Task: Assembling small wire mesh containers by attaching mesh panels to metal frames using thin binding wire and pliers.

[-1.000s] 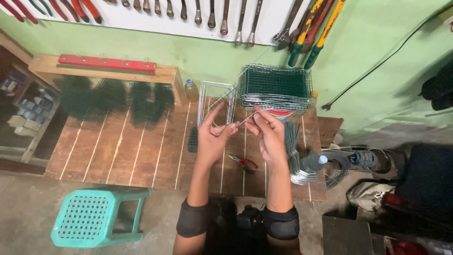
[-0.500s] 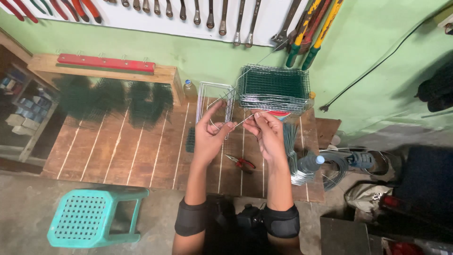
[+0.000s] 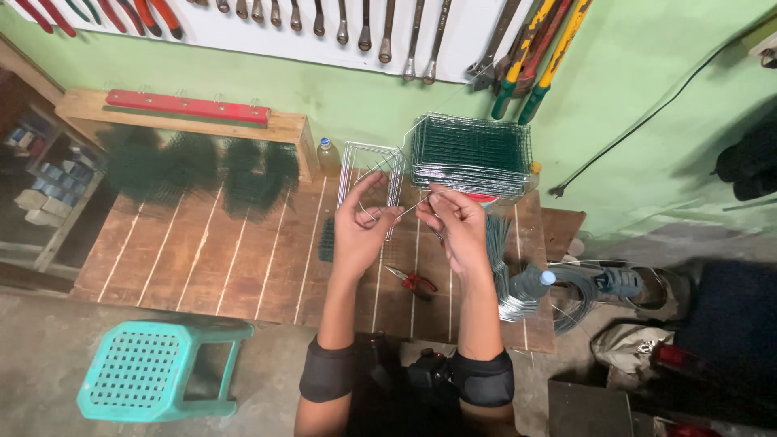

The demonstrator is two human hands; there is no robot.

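Observation:
My left hand (image 3: 362, 228) and my right hand (image 3: 456, 226) are raised together over a low wooden platform (image 3: 202, 259). Between them runs a thin piece of wire (image 3: 411, 208); both hands pinch it, and the left also grips a bent wire loop (image 3: 366, 174) that stands up above it. Right behind the hands sits a stack of green wire-mesh panels (image 3: 471, 154). Red-handled pliers (image 3: 414, 282) lie on the boards below the hands.
A turquoise plastic stool (image 3: 154, 371) stands on the floor at lower left. Wire coils and a plastic bottle (image 3: 534, 285) lie at the platform's right edge. Wrenches and bolt cutters (image 3: 534, 57) hang on the green wall. A small bottle (image 3: 326, 155) stands by a wooden bench.
Both hands stay close together on the wire with only small finger shifts. The view has drifted slightly.

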